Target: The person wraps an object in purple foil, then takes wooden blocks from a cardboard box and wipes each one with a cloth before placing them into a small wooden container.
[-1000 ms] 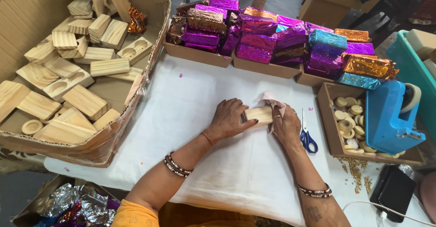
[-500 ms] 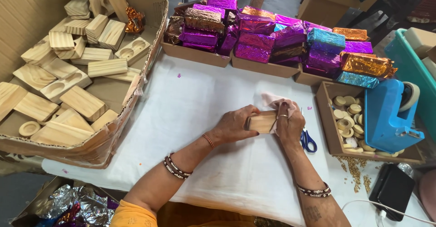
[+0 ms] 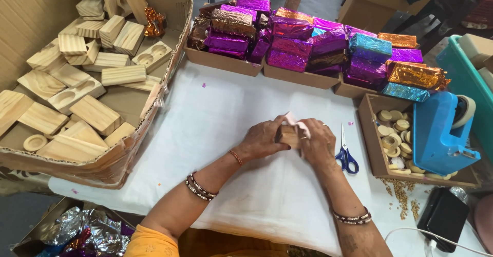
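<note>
We see the left hand (image 3: 261, 138) and the right hand (image 3: 316, 141) closed from either side on a small pale wooden block (image 3: 288, 133), pinching it with a scrap of pink cloth (image 3: 294, 119) just above the white cloth-covered table (image 3: 215, 113). At far left a big cardboard box (image 3: 128, 154) holds plain wooden blocks (image 3: 97, 114). Blue-handled scissors (image 3: 345, 157) lie just right of the hands; foil-wrapped blocks (image 3: 287, 33) fill the low cardboard trays (image 3: 300, 77) behind.

Soft, even daylight filled the scene, bright on the white tabletop (image 3: 215, 113) around the fingers (image 3: 277, 128). Shadows beneath them were faint. Beyond the fingers, the foil-wrapped blocks (image 3: 308, 41) glinted with small highlights. Focus was sharp centrally; the wide lens bent the frame's edges slightly.
</note>
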